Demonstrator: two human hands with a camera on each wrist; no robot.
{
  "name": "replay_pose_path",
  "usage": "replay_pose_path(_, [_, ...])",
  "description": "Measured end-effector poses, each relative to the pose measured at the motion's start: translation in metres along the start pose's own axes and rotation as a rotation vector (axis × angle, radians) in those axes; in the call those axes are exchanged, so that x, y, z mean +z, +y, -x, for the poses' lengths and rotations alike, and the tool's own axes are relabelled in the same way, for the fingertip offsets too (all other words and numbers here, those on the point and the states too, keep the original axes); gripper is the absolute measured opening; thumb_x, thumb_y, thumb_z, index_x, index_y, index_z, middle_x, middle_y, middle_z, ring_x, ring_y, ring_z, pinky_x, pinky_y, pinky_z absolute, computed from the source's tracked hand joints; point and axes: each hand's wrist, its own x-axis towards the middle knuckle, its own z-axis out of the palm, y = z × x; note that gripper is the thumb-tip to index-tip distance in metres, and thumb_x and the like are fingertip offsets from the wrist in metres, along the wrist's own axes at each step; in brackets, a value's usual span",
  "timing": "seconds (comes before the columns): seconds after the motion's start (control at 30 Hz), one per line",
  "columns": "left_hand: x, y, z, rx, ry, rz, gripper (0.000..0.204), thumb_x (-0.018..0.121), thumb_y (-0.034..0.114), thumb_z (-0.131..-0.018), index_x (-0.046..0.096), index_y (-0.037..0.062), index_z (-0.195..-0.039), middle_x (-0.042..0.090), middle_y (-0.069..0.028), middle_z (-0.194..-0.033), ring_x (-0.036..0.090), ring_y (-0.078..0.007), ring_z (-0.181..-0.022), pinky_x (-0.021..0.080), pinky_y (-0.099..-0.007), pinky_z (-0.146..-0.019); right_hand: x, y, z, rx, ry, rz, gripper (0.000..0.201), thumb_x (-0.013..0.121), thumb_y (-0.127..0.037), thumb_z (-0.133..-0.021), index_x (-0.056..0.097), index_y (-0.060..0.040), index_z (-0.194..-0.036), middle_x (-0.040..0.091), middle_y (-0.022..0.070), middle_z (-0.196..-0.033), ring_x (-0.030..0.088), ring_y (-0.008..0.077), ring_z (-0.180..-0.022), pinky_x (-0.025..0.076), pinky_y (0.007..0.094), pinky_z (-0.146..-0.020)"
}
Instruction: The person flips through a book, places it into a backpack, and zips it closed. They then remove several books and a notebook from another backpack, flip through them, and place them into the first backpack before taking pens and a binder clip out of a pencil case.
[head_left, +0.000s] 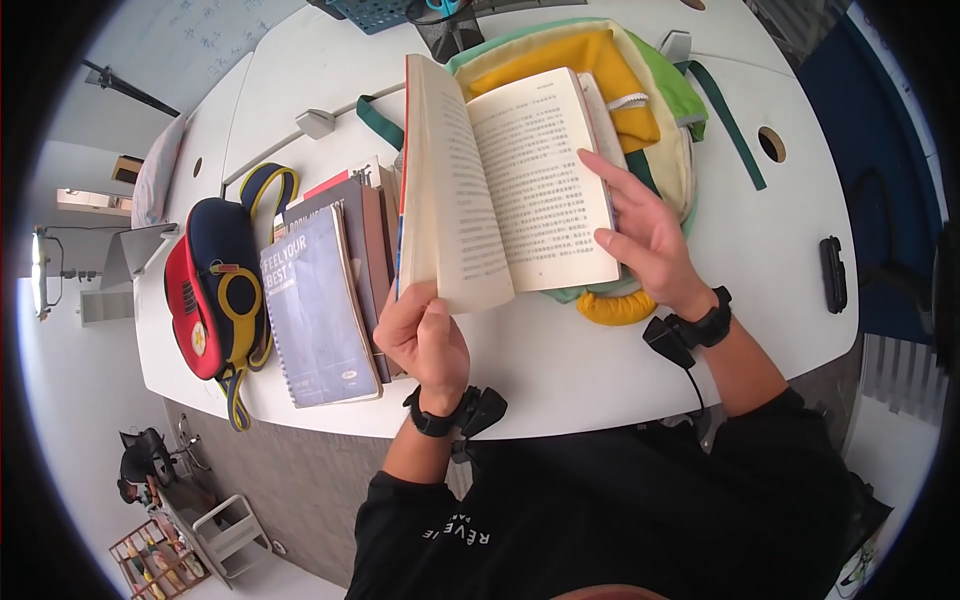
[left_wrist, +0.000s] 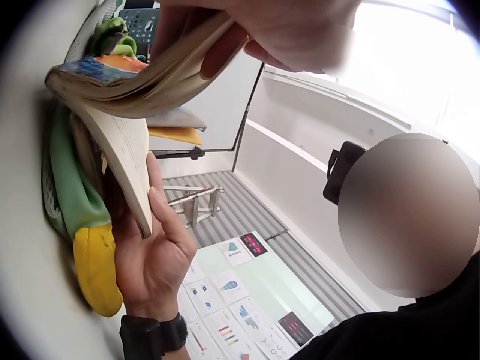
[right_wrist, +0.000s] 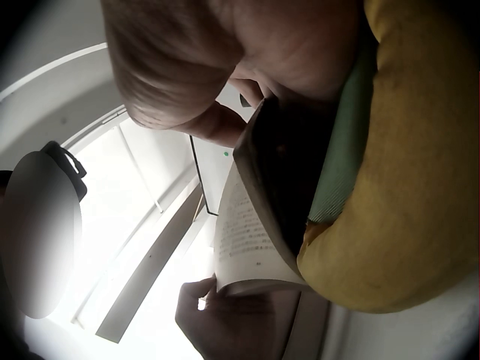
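An open book (head_left: 545, 180) with printed pages is held up over the table between both hands. My left hand (head_left: 425, 340) grips the lower edge of its left-hand pages, which stand raised and curved. At the right-hand side, my right hand (head_left: 650, 235) holds the outer edge, thumb on the page and fingers towards the back. The left wrist view shows the book (left_wrist: 135, 90) edge-on, its halves spread apart. Behind the book lies a green, cream and yellow backpack (head_left: 665, 90), partly hidden, with a padded yellow handle (head_left: 617, 307) near my right wrist.
Left of the book, a blue-grey spiral notebook (head_left: 315, 320) leans against several upright books (head_left: 372, 215). Beyond it stands a red and navy bag (head_left: 215, 290) with yellow trim. A black case (head_left: 832, 275) lies at the table's right edge; a blue basket (head_left: 372, 12) is at the back.
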Motion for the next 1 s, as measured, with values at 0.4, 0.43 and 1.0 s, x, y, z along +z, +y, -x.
replay_pose_path(0.4, [0.000,-0.001,0.000,0.016,-0.002,0.022,0.028,0.047,0.003,-0.084,0.066,-0.0164,-0.093,0.066,-0.0116,-0.085,0.056,-0.0130,-0.077,0.041,-0.0243,-0.071,0.000,0.002,-0.001,-0.013,0.004,-0.004,0.067,0.050,0.005,-0.092,0.026,0.0024,-0.154,0.045,0.0200,-0.147,0.048,0.0222,-0.132,0.038,0.0359,-0.112])
replay_pose_path(0.43, [0.000,-0.002,0.001,0.017,0.001,0.022,0.028,0.047,0.003,-0.084,0.066,-0.0164,-0.093,0.066,-0.0116,-0.085,0.056,-0.0130,-0.077,0.041,-0.0243,-0.071,0.000,0.001,-0.001,-0.013,0.001,-0.003,0.067,0.050,0.005,-0.092,0.026,0.0024,-0.154,0.045,0.0200,-0.147,0.048,0.0222,-0.132,0.038,0.0359,-0.112])
replay_pose_path(1.0, [0.007,0.004,0.002,0.009,0.014,-0.057,0.024,0.055,0.008,-0.096,0.067,-0.0126,-0.100,0.066,-0.0080,-0.086,0.054,-0.0090,-0.076,0.037,-0.0218,-0.067,-0.001,0.001,0.000,-0.011,0.004,0.000,0.065,0.052,0.002,-0.094,0.027,0.0026,-0.154,0.045,0.0198,-0.146,0.049,0.0222,-0.131,0.039,0.0357,-0.111])
